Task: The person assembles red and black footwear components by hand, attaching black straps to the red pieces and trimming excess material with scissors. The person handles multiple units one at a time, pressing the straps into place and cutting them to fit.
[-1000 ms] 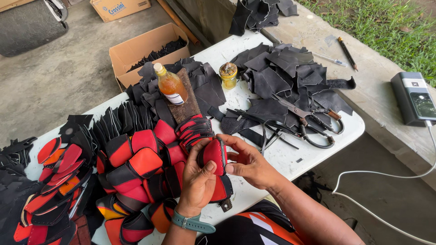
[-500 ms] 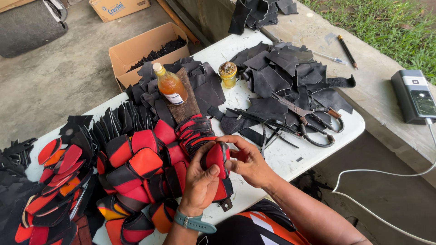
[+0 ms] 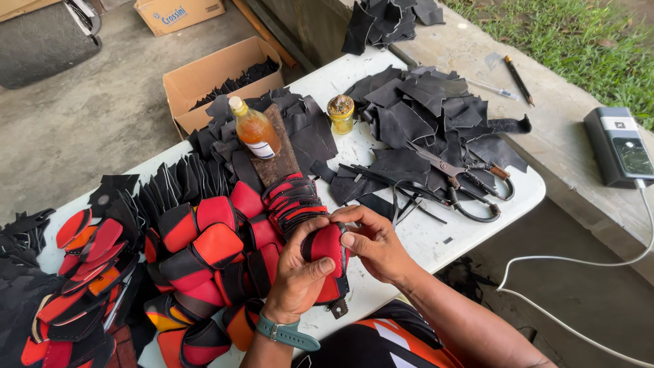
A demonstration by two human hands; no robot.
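Observation:
Both of my hands hold one red and black padded leather piece (image 3: 328, 247) just above the near edge of the white table (image 3: 436, 238). My left hand (image 3: 298, 272), with a teal watch on the wrist, wraps it from the left, thumb across the red face. Fingers of my right hand (image 3: 373, 240) pinch its top right edge. A black strap with a small buckle (image 3: 338, 307) hangs below the piece. A heap of similar red, orange and black pieces (image 3: 204, 252) lies right beside my left hand.
Black leather offcuts (image 3: 436, 116) cover the table's far half, with large scissors (image 3: 463, 177) among them. A bottle of amber liquid (image 3: 253, 129), a small yellow jar (image 3: 340, 112), a wooden block, a cardboard box (image 3: 211, 75), a grey device (image 3: 618, 146) with white cable.
My hands stay on the same piece; the right fingers have shifted slightly along its top edge. Everything else on the table is unmoved.

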